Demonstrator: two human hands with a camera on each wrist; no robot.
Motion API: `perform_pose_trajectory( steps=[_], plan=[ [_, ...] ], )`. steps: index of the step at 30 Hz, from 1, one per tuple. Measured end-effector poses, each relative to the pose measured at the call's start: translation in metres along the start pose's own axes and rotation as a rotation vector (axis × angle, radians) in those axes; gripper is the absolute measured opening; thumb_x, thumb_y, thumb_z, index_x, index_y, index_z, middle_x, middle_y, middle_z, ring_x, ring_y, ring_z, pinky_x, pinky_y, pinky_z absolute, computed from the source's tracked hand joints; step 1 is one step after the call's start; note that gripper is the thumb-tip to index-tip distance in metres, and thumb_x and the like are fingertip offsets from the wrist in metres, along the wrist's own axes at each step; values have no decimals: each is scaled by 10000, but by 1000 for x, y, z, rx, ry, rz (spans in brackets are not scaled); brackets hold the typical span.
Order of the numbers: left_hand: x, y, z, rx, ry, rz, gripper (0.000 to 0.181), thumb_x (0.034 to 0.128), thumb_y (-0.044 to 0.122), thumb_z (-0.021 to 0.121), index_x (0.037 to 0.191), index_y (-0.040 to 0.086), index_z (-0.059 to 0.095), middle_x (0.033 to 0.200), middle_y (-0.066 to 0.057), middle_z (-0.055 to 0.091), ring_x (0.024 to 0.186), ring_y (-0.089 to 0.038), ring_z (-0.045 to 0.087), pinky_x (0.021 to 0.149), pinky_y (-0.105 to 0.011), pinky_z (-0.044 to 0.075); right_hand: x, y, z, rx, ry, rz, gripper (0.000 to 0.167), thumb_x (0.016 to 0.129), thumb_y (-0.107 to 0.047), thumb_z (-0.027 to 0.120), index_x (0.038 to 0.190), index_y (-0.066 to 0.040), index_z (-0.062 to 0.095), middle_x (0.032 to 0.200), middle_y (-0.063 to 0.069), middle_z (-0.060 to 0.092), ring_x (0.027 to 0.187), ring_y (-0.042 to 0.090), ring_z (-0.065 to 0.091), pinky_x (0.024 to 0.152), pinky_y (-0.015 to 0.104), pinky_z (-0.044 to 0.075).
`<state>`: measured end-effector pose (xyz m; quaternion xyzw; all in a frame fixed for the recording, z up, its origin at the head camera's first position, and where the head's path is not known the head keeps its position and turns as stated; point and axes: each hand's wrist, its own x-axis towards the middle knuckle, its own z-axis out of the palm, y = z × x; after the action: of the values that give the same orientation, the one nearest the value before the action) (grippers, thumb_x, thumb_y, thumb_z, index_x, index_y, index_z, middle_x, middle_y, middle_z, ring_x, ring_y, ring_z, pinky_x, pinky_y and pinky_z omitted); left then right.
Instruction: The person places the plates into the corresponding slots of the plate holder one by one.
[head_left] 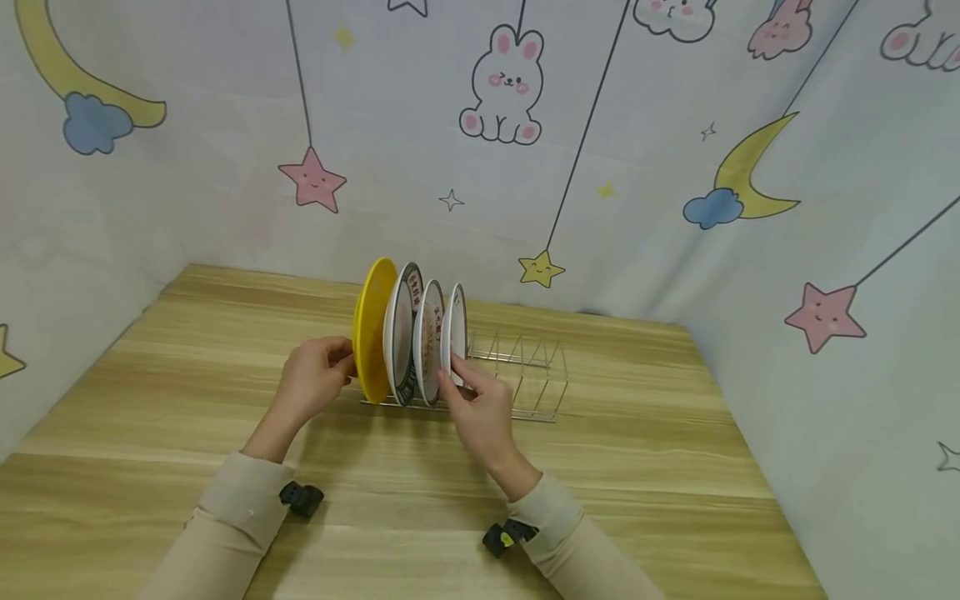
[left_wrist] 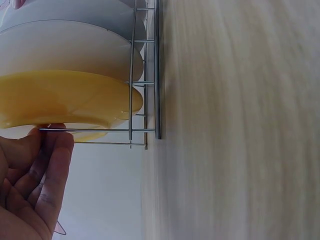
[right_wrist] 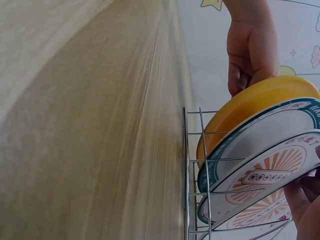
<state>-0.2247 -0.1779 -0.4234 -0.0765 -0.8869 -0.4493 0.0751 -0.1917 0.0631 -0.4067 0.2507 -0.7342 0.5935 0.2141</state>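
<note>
A wire dish rack (head_left: 536, 414) holds several plates upright in its left half. At its left end stands a yellow plate (head_left: 372, 333); to the right are a green-rimmed white plate (head_left: 401, 342) and a white plate with an orange ray pattern (right_wrist: 272, 172). The rightmost small white plate (head_left: 447, 329) is pinched at its near edge between thumb and fingers of my right hand (head_left: 483, 417). My left hand (head_left: 311, 379) is beside the yellow plate, its thumb and fingers (left_wrist: 59, 155) pinching the rack's end wire. The left fingertips are partly hidden.
The rack stands on a wood-grain table (head_left: 405, 517) near its back edge. Bare wire slots (head_left: 525, 375) lie to the right of the plates. A white cloth with cartoon prints (head_left: 420, 167) hangs behind and at the sides. Each wrist wears a black strap (head_left: 302, 497).
</note>
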Motion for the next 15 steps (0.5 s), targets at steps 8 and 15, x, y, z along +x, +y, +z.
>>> perform_pose_trajectory(
  steps=[8, 15],
  plan=[
    [-4, 3, 0, 5, 8, -7, 142, 975, 26, 582, 1031, -30, 701, 948, -162, 716, 776, -247, 681, 675, -369, 595, 1, -2, -15, 64, -70, 12, 363, 862, 101, 694, 1195, 196, 585, 1175, 340, 603, 983, 459, 652, 762, 418, 579],
    [-6, 4, 2, 1, 9, -10, 146, 976, 26, 584, 1043, -30, 700, 959, -166, 717, 789, -260, 684, 680, -367, 596, 2, -1, -35, 1, -11, -45, 344, 863, 106, 685, 1191, 174, 609, 1194, 303, 614, 1046, 397, 652, 769, 446, 582]
  ],
)
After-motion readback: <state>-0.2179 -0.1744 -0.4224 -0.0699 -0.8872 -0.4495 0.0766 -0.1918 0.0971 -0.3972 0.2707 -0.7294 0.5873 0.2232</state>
